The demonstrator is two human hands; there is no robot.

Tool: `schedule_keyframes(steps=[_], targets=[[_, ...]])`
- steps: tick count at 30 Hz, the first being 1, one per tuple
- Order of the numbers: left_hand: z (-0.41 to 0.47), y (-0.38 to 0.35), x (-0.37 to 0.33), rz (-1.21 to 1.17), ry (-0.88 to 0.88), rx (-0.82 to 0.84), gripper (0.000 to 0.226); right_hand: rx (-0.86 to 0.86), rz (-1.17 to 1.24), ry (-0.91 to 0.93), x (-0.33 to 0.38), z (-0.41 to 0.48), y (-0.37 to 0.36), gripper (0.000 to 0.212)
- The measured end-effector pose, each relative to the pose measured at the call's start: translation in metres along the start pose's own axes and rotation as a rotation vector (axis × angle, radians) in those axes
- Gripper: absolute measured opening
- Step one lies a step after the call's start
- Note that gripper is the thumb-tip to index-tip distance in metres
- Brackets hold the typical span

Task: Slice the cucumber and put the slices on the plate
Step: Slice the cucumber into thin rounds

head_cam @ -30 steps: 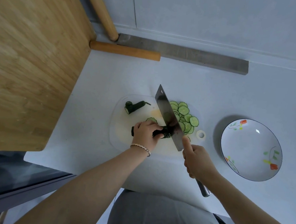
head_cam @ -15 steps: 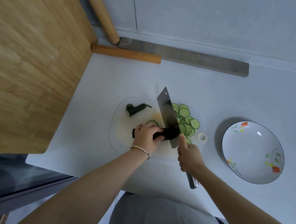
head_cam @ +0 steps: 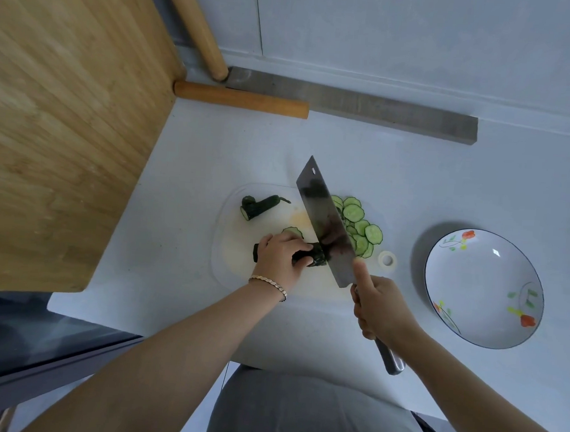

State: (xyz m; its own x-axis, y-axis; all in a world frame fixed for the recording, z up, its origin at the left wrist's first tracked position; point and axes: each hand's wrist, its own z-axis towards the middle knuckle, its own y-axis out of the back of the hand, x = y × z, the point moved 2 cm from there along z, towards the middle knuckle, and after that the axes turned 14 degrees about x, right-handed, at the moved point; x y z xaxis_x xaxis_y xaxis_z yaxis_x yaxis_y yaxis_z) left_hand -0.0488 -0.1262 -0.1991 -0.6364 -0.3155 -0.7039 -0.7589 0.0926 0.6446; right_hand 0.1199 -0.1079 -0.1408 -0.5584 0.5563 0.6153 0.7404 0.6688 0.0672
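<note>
On the translucent cutting board (head_cam: 229, 239), my left hand (head_cam: 281, 258) grips a dark green cucumber piece (head_cam: 316, 257), fingers curled over its top. My right hand (head_cam: 379, 306) holds the handle of a cleaver (head_cam: 326, 224), thumb laid along the blade's base. The blade stands against the cucumber's cut end. Several cucumber slices (head_cam: 359, 226) lie in a pile right of the blade, and one slice (head_cam: 292, 232) lies just behind my left hand. A cucumber end piece (head_cam: 257, 206) rests at the board's far left. The floral plate (head_cam: 484, 289) sits to the right with nothing in it.
A small white ring (head_cam: 387, 259) lies between the board and the plate. A wooden board (head_cam: 60, 121) looms at the left. A wooden rolling pin (head_cam: 240, 99) and a grey metal bar (head_cam: 365, 104) lie along the back wall. The counter's front edge is close to my body.
The cleaver dropped onto the cucumber half a second ago and now its blade is tilted back up, my right hand drawn slightly right. My left hand stays on the cucumber.
</note>
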Motion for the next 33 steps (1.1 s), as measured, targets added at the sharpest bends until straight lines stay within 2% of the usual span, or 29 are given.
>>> schedule_keyframes(steps=[7, 17, 19, 22, 24, 26, 29, 31, 33], targets=[[0.000, -0.001, 0.000, 0.019, 0.008, 0.005, 0.018, -0.065, -0.188, 0.014, -0.010, 0.003, -0.003, 0.058], [0.001, 0.001, -0.003, 0.055, 0.010, 0.026, 0.018, -0.105, -0.295, -0.026, -0.018, 0.020, -0.017, 0.057], [0.000, 0.002, -0.004, 0.067, 0.001, 0.015, 0.019, -0.083, -0.228, -0.034, -0.020, 0.022, -0.016, 0.057], [0.000, 0.003, -0.005, 0.079, -0.008, 0.026, 0.019, -0.017, 0.033, -0.075, -0.017, 0.020, -0.007, 0.058], [0.000, 0.006, -0.006, 0.080, -0.033, 0.048, 0.017, 0.028, 0.112, -0.095, -0.014, 0.016, -0.001, 0.059], [-0.001, 0.011, -0.008, 0.090, -0.096, -0.009, 0.015, 0.074, 0.142, -0.095, -0.009, 0.009, 0.004, 0.058], [0.000, 0.028, -0.022, 0.086, -0.208, -0.269, 0.025, 0.074, 0.093, -0.058, 0.002, 0.000, 0.017, 0.057], [0.002, 0.045, -0.040, 0.106, -0.337, -0.394, 0.028, 0.025, -0.032, -0.005, 0.010, -0.005, 0.027, 0.054], [0.007, 0.061, -0.063, 0.230, -0.504, -0.368, 0.035, -0.048, -0.299, 0.074, 0.016, -0.008, 0.037, 0.053]])
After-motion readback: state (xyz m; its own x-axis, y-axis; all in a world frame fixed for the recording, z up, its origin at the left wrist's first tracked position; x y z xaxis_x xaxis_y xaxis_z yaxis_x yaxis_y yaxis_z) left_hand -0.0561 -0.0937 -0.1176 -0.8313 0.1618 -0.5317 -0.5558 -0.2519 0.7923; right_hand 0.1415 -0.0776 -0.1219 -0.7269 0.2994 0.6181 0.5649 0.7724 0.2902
